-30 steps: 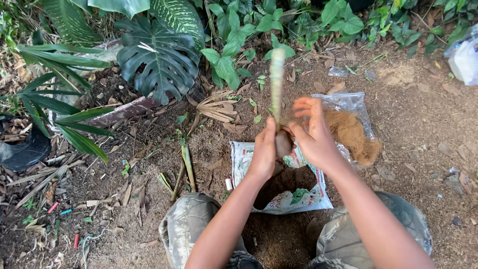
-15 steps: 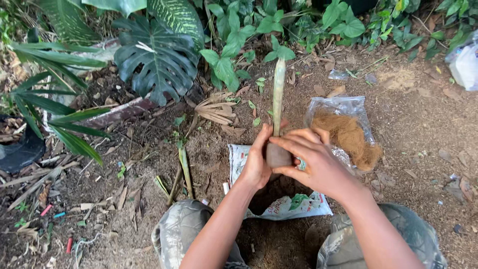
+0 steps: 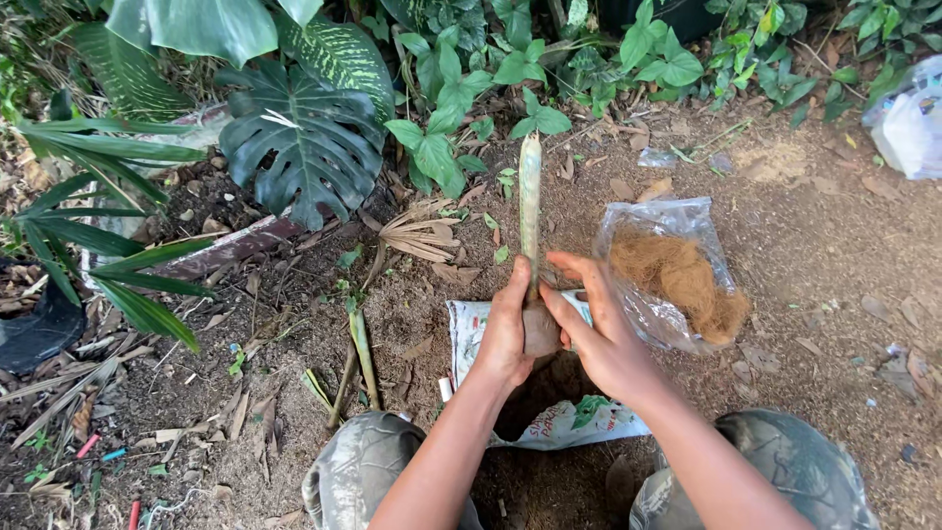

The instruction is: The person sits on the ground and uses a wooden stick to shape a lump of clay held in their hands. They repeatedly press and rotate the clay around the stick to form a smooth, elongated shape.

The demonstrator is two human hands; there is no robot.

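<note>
nearest the camera are two knees in camouflage trousers (image 3: 373,471), one on each side, with two bare forearms reaching out between them. under the arms lies one printed white bag (image 3: 569,417), slit open and showing dark soil inside. above it the left hand (image 3: 505,329) and the right hand (image 3: 599,329) meet around the brown lower end of one pale green cutting (image 3: 530,196), which stands upright; each grip is closed on that stem base, left from the left side, right fingers wrapped across the front. just right of the hands lies one clear plastic bag of brown coconut fibre (image 3: 677,280). left of them two cut green stalks (image 3: 361,353) lie on the bare ground. farther off stand broad-leaved plants, one a large split leaf (image 3: 304,137), and one white plastic bag (image 3: 908,123) at the far right.
</note>
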